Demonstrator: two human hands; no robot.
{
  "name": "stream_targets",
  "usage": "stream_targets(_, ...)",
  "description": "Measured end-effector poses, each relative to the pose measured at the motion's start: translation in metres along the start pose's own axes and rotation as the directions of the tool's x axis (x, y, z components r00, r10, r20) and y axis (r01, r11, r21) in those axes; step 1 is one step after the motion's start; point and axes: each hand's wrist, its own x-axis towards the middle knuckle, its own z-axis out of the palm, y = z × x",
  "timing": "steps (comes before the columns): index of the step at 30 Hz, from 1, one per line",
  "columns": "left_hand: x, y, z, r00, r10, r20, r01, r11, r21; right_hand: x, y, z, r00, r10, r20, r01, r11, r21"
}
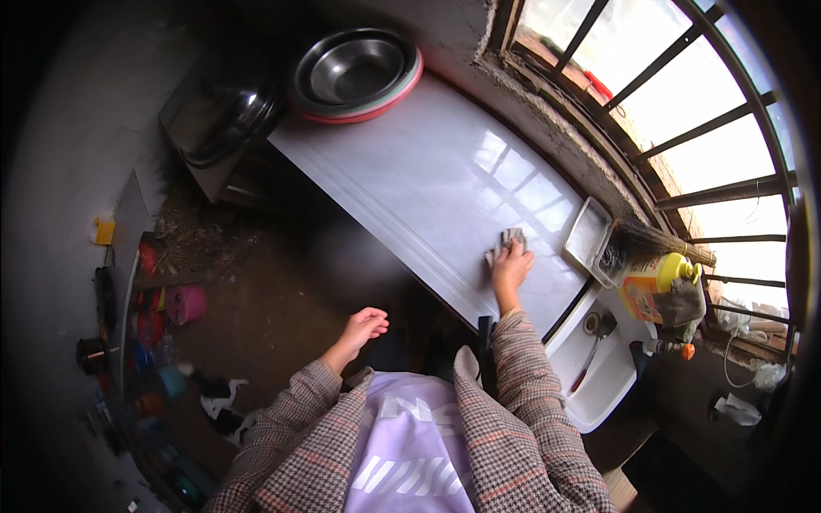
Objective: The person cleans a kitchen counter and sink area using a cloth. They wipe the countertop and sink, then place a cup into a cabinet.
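My right hand (512, 268) presses a crumpled grey-brown cloth (512, 238) against a glossy white tabletop (410, 186). The fingers lie over the cloth, hiding part of it. To the left, my left hand (363, 328) hangs in the air in front of the table's near edge. It holds nothing, its fingers loosely bent. Both arms wear checked sleeves.
Nested metal and coloured basins (358, 69) stand on the far end. Right of the table are a white sink (593, 397) with a ladle (595, 346), a clear plastic container (585, 234), a straw brush (667, 242) and a yellow bottle (648, 285). A black-and-white animal (226, 410) is at lower left.
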Motion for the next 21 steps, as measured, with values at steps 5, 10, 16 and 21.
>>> stream_targets(5,0.050,0.053,0.036,0.963,0.269,0.003,-0.266,0.954,0.138,-0.068,-0.093,0.068,0.945,-0.260,0.196,0.188,0.927,0.324)
stream_targets(10,0.123,0.101,0.025,0.712,0.695,0.101,-0.577,0.498,0.647,-0.064,-0.136,0.103,0.890,-0.278,0.362,0.075,0.871,0.486)
stream_targets(16,0.157,0.135,0.008,0.729,0.580,0.364,-0.517,0.118,0.848,-0.022,-0.127,0.087,0.904,-0.061,0.424,-0.088,0.942,0.325)
stream_targets(21,0.194,0.159,-0.032,0.514,0.657,0.552,-0.711,-0.035,0.702,-0.041,-0.093,0.062,0.819,0.191,0.540,-0.363,0.902,0.231)
